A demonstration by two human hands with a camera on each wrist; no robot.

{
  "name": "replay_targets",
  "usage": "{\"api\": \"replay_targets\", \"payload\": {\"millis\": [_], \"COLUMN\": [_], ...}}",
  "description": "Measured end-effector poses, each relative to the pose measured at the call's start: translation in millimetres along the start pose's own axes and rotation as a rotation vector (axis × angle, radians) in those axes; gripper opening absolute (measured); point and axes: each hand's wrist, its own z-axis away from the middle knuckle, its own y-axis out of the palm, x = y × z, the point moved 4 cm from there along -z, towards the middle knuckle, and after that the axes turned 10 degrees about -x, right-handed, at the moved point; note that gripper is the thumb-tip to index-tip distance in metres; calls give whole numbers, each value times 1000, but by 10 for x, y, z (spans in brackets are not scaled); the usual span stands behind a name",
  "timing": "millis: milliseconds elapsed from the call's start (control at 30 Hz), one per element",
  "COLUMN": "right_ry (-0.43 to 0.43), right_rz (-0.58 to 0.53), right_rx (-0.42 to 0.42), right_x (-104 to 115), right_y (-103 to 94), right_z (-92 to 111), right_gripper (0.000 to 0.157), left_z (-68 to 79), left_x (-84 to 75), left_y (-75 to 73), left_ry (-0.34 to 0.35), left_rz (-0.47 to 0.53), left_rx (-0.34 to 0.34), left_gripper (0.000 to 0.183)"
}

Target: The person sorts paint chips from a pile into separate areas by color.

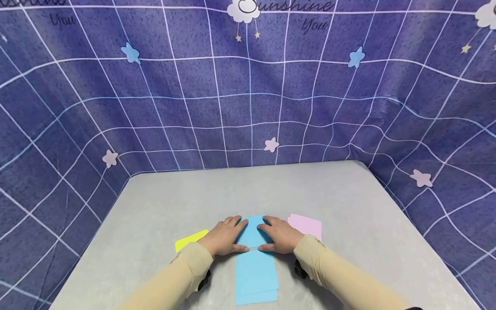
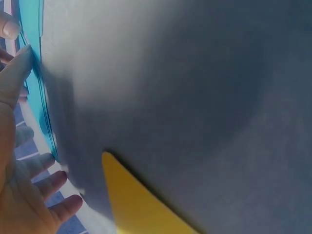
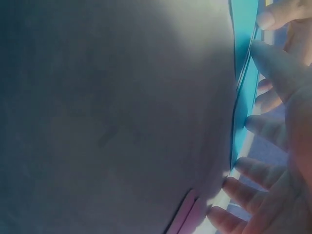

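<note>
There are two hands, one left hand [image 1: 226, 237] and one right hand [image 1: 283, 235], and two sleeves [image 1: 166, 280]. Between the hands lies one far blue stack [image 1: 252, 230], its cards too tightly layered to count; nearer, at least two blue cards [image 1: 256, 269] overlap. One yellow card [image 1: 191, 239] shows on the left and at least two pink cards [image 1: 306, 224] on the right. There is one table [image 1: 217, 189]. The one curtain [image 1: 232, 112] beyond bears two blue stars [image 1: 131, 53], three pale pink stars [image 1: 271, 144], two clouds [image 1: 243, 16] and at least three small yellow stars [image 1: 238, 38].
</note>
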Motion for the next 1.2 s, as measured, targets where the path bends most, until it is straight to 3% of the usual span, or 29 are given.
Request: {"api": "replay_targets", "payload": {"millis": [467, 967, 1200], "right_ry": [0, 23, 32], "right_rz": [-2, -29, -38], "right_rx": [15, 12, 6], "right_x": [4, -61, -59], "right_y": [-36, 24, 21], "right_z": [-11, -33, -34], "right_gripper": [69, 76, 81], "left_z": [5, -18, -11], "left_x": [5, 46, 28], "left_y": [8, 41, 25], "left_ry": [-5, -32, -22], "left_rz": [12, 132, 134], "left_rx": [25, -66, -89], "left_gripper": [83, 101, 101]}}
